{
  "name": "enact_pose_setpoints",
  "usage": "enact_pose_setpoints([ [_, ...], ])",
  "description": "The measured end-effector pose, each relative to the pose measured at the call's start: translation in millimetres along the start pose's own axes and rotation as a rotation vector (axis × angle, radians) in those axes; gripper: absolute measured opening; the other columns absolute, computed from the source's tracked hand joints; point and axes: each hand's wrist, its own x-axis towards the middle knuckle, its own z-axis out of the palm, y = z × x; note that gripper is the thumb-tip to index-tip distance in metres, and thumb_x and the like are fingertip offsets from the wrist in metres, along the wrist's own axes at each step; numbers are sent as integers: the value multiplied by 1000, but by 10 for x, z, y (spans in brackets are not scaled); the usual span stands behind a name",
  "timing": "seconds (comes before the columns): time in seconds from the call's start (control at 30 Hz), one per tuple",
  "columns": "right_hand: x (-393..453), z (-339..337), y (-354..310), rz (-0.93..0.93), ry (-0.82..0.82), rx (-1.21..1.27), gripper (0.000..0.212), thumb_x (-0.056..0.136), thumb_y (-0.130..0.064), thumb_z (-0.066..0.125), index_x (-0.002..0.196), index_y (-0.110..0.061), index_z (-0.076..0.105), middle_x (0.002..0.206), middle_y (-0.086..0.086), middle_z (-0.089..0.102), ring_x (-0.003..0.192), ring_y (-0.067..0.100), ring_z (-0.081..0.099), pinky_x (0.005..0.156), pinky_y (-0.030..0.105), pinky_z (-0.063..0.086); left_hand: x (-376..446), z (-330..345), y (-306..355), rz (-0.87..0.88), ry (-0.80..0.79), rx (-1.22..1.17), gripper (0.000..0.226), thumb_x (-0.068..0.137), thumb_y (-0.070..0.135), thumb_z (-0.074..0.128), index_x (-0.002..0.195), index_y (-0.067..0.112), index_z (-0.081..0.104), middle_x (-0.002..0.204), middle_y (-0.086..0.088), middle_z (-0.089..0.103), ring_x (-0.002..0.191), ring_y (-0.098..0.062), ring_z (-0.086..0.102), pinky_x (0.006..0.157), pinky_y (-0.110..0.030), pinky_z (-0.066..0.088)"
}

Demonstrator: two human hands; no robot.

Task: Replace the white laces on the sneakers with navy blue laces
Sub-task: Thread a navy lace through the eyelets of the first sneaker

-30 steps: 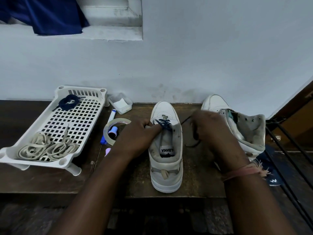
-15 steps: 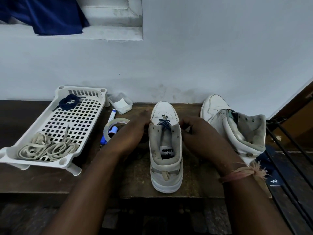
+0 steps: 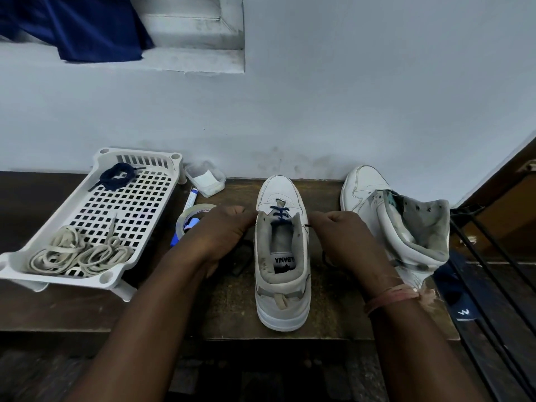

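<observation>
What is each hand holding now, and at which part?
Right hand pinches the navy lace beside the sneaker, near its upper eyelets. Left hand: cannot tell.

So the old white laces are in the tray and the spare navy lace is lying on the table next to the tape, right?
Not quite. The old white laces are in the tray, but the spare navy lace lies in that tray too, at its far end, not on the table by the tape. The head view shows it.

I take this for a home corner: a scuffed painted wall (image 3: 348, 111) at twelve o'clock, a worn wooden bench (image 3: 226, 300), blue cloth (image 3: 81, 27) at eleven.
</observation>
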Motion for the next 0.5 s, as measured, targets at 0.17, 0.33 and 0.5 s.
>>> enact_pose_setpoints([
  [0.17, -11, -16, 13, 28, 45, -58, 41, 91, -34, 55, 63, -4, 50, 63, 22, 45, 58, 26, 45, 59, 44, 46, -18, -36, -12, 34, 3, 38, 72, 72, 59, 74, 103, -5, 61, 85, -16, 63, 72, -34, 54, 63, -44, 45],
  [0.33, -26, -7, -9, -12, 107, -120, 38, 90, -32, 52, 59, -10, 47, 72, 28, 55, 63, 35, 50, 61, 42, 47, 29, -30, -67, 56, 113, 119, 51, 89, 49, 70, 98, -1, 66, 79, -20, 64, 70, -25, 55, 66, -41, 47],
  [0.5, -58, -208, -4, 96, -208, 217, 26, 97, -31, 58, 77, -13, 61, 62, 9, 51, 50, 20, 45, 54, 34, 37, -14, 41, -48, 132, 149, 166, 63, 82, 75, 63, 98, 15, 64, 81, -16, 68, 68, -21, 62, 67, -44, 52],
])
